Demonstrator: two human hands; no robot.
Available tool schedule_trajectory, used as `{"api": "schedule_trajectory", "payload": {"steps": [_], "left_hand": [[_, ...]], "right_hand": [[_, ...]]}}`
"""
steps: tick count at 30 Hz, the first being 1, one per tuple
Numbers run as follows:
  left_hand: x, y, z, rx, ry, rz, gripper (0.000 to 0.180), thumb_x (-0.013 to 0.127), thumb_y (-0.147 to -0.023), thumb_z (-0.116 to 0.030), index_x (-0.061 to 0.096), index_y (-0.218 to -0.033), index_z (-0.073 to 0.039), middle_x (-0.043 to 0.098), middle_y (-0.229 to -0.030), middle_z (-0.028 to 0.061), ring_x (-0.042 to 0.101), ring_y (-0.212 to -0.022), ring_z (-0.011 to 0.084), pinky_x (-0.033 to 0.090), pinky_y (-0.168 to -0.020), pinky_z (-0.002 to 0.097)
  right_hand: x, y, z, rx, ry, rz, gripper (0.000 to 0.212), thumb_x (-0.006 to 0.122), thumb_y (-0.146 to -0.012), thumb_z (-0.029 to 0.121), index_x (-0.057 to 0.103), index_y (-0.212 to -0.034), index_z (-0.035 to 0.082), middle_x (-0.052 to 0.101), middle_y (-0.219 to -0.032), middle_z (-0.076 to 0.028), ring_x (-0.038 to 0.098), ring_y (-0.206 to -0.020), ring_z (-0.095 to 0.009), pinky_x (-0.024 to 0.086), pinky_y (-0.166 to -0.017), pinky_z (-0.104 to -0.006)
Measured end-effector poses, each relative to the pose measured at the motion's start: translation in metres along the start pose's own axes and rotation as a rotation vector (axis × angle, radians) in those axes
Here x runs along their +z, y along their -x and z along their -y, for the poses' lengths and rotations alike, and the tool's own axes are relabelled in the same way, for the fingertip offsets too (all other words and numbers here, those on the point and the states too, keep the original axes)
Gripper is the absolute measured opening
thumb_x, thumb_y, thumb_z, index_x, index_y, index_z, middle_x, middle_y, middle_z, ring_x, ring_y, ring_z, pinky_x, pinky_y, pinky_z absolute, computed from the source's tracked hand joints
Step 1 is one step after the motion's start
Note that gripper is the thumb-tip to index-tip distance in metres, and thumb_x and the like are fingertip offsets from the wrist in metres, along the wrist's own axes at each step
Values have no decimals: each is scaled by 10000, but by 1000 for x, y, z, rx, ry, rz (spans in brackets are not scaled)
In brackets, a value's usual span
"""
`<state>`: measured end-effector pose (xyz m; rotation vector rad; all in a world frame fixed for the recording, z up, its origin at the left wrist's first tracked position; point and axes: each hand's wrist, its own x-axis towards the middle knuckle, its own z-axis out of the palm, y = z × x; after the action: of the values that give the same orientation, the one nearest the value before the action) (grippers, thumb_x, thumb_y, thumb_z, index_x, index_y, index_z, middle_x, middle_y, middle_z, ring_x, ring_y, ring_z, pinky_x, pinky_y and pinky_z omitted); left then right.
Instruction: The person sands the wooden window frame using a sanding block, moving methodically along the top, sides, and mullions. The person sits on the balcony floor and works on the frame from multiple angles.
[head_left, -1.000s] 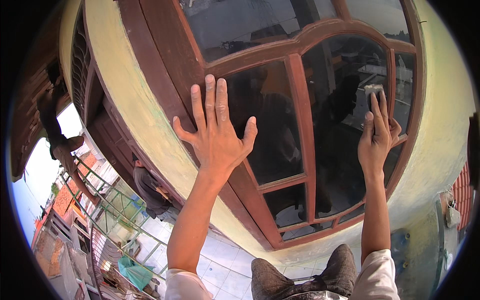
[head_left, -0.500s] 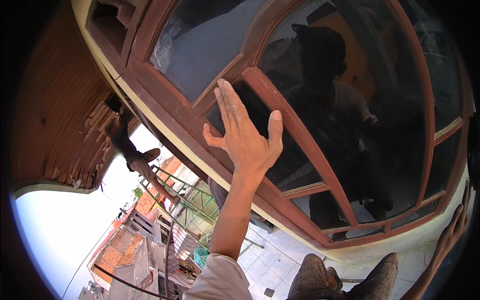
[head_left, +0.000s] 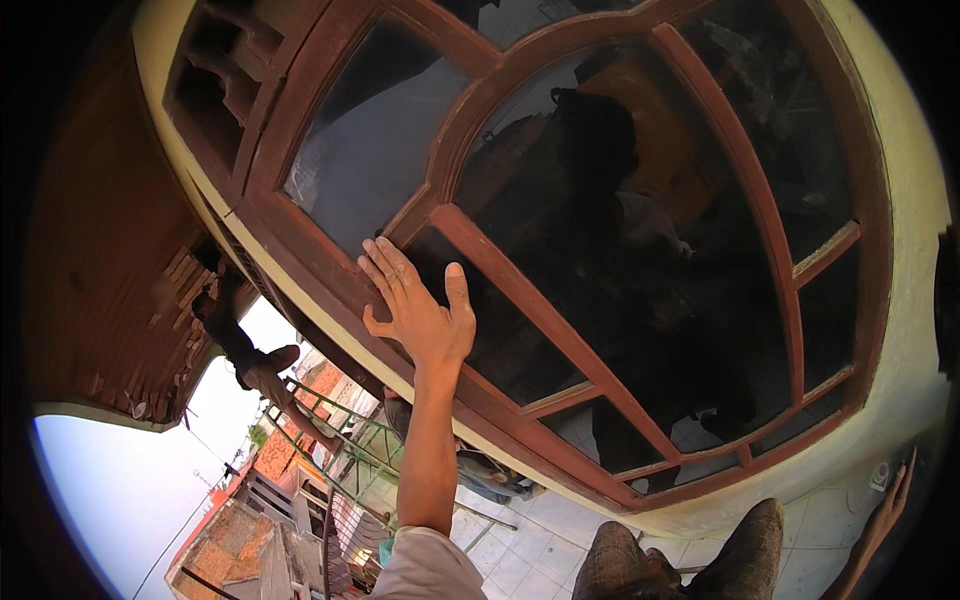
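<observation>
The window [head_left: 600, 250] fills the upper and central field of view. It is a brown wooden frame with dark glass panes, set in a cream-yellow wall [head_left: 905, 300]. One long wooden bar [head_left: 550, 320] runs diagonally across the glass, from upper left near the arched rail down to lower right.

The left hand [head_left: 418, 312] lies flat and open on the window, with nothing in its grip. The fingers [head_left: 385, 268] are extended and held close together, pointing up and left, and rest on the wooden frame where the diagonal bar begins. The thumb is spread to the right, its tip at the edge of the dark pane. The left forearm rises nearly straight from the lower edge, with a light sleeve [head_left: 430, 565] at its base.

The right hand [head_left: 885, 515] shows only as a sliver at the lower right rim, beside the wall. Whether it is open or closed cannot be determined.

A railing [head_left: 340, 440] and rooftops lie at lower left.
</observation>
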<state>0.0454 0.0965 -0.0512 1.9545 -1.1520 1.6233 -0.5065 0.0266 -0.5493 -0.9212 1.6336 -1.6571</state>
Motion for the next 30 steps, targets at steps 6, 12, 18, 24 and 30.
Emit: {"api": "schedule_trajectory", "payload": {"steps": [6, 12, 18, 24, 30], "left_hand": [[1, -3, 24, 196, -96, -46, 893, 489, -1032, -612, 226, -1711, -95, 189, -1798, 102, 162, -1660, 252, 118, -1162, 707], [-9, -9, 57, 240, -75, -78, 764, 537, -1010, -568, 329, -1694, -297, 286, -1773, -26, 260, -1625, 181, 122, -1199, 674], [21, 10, 89, 190, 95, -194, 658, 539, -1011, -543, 440, -1637, -369, 322, -1759, -46, 266, -1623, 181, 134, -1192, 680], [21, 13, 81, 79, 209, -269, 624, 484, -1016, -529, 471, -1620, -371, 371, -1737, -49, 306, -1607, 189, 131, -1220, 616], [21, 18, 90, -3, 290, -264, 654, 500, -1004, -526, 446, -1634, -358, 361, -1743, -27, 311, -1608, 193, 136, -1242, 605]], "right_hand": [[35, 26, 95, -196, -216, 282, 553, 533, -1114, 177, 391, -1630, 40, 436, -1661, -176, 424, -1528, -319, 290, -1271, -431], [79, 60, 253, -636, -22, 423, 647, 607, -1012, 33, 391, -1618, 95, 420, -1616, -181, 377, -1525, -323, 334, -1243, -471], [151, 106, 391, -842, -170, 556, 576, 613, -1054, 55, 455, -1603, 129, 494, -1534, -120, 562, -1228, -172, 528, -1001, -328], [226, 151, 483, -1214, -164, 446, 544, 657, -1056, 132, 517, -1582, 141, 585, -1267, -109, 571, -1076, -185, 503, -997, -359], [276, 199, 515, -1323, -48, 288, 475, 668, -1069, 280, 603, -1518, 141, 592, -1199, -123, 549, -1036, -206, 475, -933, -357]]}}
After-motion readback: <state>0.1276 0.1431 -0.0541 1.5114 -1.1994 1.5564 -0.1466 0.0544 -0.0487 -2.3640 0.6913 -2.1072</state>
